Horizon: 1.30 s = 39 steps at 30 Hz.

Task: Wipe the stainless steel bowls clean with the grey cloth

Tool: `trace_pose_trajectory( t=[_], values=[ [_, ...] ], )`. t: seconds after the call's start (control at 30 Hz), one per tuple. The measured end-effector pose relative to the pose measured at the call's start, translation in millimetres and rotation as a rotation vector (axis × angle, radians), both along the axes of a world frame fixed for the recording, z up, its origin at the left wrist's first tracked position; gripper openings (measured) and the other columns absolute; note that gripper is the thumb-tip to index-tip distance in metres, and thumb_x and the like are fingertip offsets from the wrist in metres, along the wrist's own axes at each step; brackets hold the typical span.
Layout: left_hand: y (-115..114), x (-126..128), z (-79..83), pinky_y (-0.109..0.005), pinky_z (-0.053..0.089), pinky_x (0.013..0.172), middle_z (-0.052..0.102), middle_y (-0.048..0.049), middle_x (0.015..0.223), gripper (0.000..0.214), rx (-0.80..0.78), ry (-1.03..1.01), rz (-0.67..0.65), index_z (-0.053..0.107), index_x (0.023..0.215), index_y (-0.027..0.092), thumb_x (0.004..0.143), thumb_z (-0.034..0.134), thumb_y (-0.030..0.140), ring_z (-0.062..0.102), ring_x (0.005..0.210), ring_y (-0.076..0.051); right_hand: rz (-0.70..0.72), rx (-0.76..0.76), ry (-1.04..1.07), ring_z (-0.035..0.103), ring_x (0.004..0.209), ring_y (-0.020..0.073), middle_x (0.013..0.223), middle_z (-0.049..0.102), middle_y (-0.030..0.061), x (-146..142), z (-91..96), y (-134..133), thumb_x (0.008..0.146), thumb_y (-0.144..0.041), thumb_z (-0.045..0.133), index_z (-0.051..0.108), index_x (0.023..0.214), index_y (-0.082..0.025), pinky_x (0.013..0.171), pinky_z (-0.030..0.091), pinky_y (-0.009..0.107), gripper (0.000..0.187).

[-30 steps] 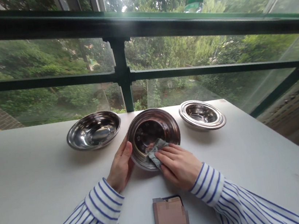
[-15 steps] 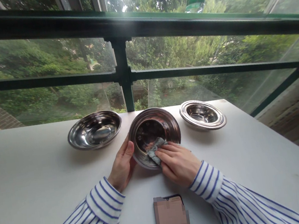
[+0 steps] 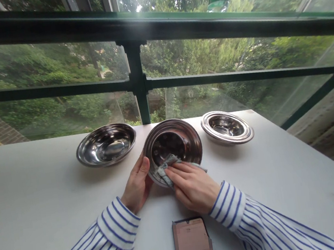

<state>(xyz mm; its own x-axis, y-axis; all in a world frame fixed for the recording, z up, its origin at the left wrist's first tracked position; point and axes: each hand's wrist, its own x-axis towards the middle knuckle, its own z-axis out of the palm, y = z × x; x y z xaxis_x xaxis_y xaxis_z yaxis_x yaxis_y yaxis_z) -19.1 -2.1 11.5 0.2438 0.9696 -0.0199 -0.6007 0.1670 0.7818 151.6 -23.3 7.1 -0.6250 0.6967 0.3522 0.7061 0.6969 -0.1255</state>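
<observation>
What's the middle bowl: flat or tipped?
Tipped toward the person: middle bowl rests on its near rim, left hand bracing it, right hand pressing cloth inside.

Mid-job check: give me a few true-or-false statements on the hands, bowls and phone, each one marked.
1. The right hand presses a cloth on the middle bowl. True.
2. The left hand hangs clear of every bowl. False: the left hand holds the middle bowl's left rim.
3. A left bowl and a right bowl flank the middle bowl. True.
4. The phone lies by the window. False: the phone lies nearest the person, before the hands.
</observation>
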Motion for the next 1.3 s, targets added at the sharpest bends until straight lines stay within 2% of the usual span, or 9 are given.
trace_pose_trajectory(
  t=[0.13,0.27,0.37,0.5,0.63,0.77,0.97,1.1,1.3],
  values=[
    [0.2,-0.9,-2.0,-0.042,0.037,0.102,0.058,-0.0082,0.126,0.051,-0.025,-0.009,-0.001,0.045,0.132,0.02,0.084,0.054,0.036,0.049,0.119,-0.028,0.048,-0.004,0.026,0.051,0.113,0.024,0.118,0.06,0.0122,-6.4,1.1,-1.5,0.083,-0.021,0.043,0.049,0.123,-0.008,0.099,0.038,0.04,0.042],
    [0.4,-0.6,-1.2,-0.042,0.038,0.101,0.058,-0.0074,0.126,0.052,-0.021,-0.009,0.019,0.044,0.133,0.022,0.084,0.055,0.034,0.049,0.119,-0.028,-0.045,-0.036,-0.058,0.058,0.1,0.0238,0.098,0.068,0.0107,12.6,5.2,2.4,0.08,-0.019,0.044,0.059,0.107,-0.012,0.097,0.036,0.045,0.032],
    [0.2,-0.1,-0.8,-0.04,0.037,0.102,0.058,-0.0064,0.127,0.05,-0.009,-0.014,0.001,0.045,0.132,0.023,0.084,0.054,0.033,0.048,0.12,-0.026,-0.08,-0.015,-0.056,0.055,0.106,0.0247,0.109,0.065,0.0119,13.4,2.2,2.1,0.082,-0.02,0.043,0.057,0.113,-0.011,0.097,0.037,0.044,0.036],
    [-0.4,-0.2,-0.7,-0.04,0.037,0.101,0.059,-0.0066,0.126,0.048,-0.03,-0.022,-0.001,0.048,0.13,0.022,0.084,0.054,0.035,0.049,0.119,-0.026,0.01,-0.009,-0.005,0.045,0.12,0.0249,0.128,0.054,0.0111,-4.1,-2.3,-2.2,0.083,-0.022,0.041,0.045,0.128,-0.009,0.101,0.035,0.042,0.047],
    [-0.5,0.0,0.5,-0.041,0.038,0.1,0.06,-0.0077,0.124,0.05,-0.047,-0.008,0.014,0.048,0.13,0.021,0.083,0.056,0.035,0.051,0.117,-0.028,0.026,-0.037,-0.005,0.052,0.112,0.023,0.117,0.062,0.0107,1.5,2.4,-1.2,0.082,-0.02,0.042,0.051,0.121,-0.011,0.101,0.034,0.043,0.041],
    [-1.1,1.4,1.2,-0.041,0.038,0.101,0.06,-0.0078,0.124,0.05,-0.035,-0.004,0.0,0.047,0.131,0.022,0.083,0.056,0.034,0.05,0.117,-0.027,-0.078,-0.041,-0.046,0.059,0.099,0.0233,0.099,0.068,0.0103,18.3,6.3,2.5,0.078,-0.019,0.044,0.061,0.105,-0.014,0.098,0.035,0.046,0.031],
    [-2.1,1.4,0.1,-0.04,0.038,0.101,0.06,-0.0068,0.124,0.049,-0.014,-0.01,0.003,0.048,0.131,0.022,0.084,0.055,0.035,0.049,0.119,-0.026,0.006,-0.01,0.001,0.046,0.119,0.0255,0.128,0.053,0.013,-4.8,-0.6,-4.6,0.084,-0.022,0.041,0.045,0.128,-0.007,0.101,0.037,0.041,0.047],
    [-0.6,0.7,0.2,-0.039,0.039,0.1,0.061,-0.007,0.123,0.048,-0.048,-0.005,0.02,0.05,0.129,0.021,0.083,0.055,0.034,0.05,0.118,-0.026,0.042,-0.029,-0.019,0.046,0.12,0.0242,0.127,0.054,0.0128,-3.4,-0.9,-6.4,0.084,-0.023,0.041,0.044,0.13,-0.009,0.102,0.035,0.044,0.048],
    [0.3,1.1,3.2,-0.04,0.04,0.099,0.062,-0.0073,0.121,0.049,-0.072,0.007,0.047,0.049,0.129,0.021,0.083,0.056,0.037,0.051,0.117,-0.027,-0.045,-0.041,-0.069,0.05,0.116,0.0252,0.121,0.059,0.0122,17.2,1.5,-2.1,0.082,-0.022,0.042,0.05,0.124,-0.012,0.103,0.031,0.048,0.044]
  ],
)
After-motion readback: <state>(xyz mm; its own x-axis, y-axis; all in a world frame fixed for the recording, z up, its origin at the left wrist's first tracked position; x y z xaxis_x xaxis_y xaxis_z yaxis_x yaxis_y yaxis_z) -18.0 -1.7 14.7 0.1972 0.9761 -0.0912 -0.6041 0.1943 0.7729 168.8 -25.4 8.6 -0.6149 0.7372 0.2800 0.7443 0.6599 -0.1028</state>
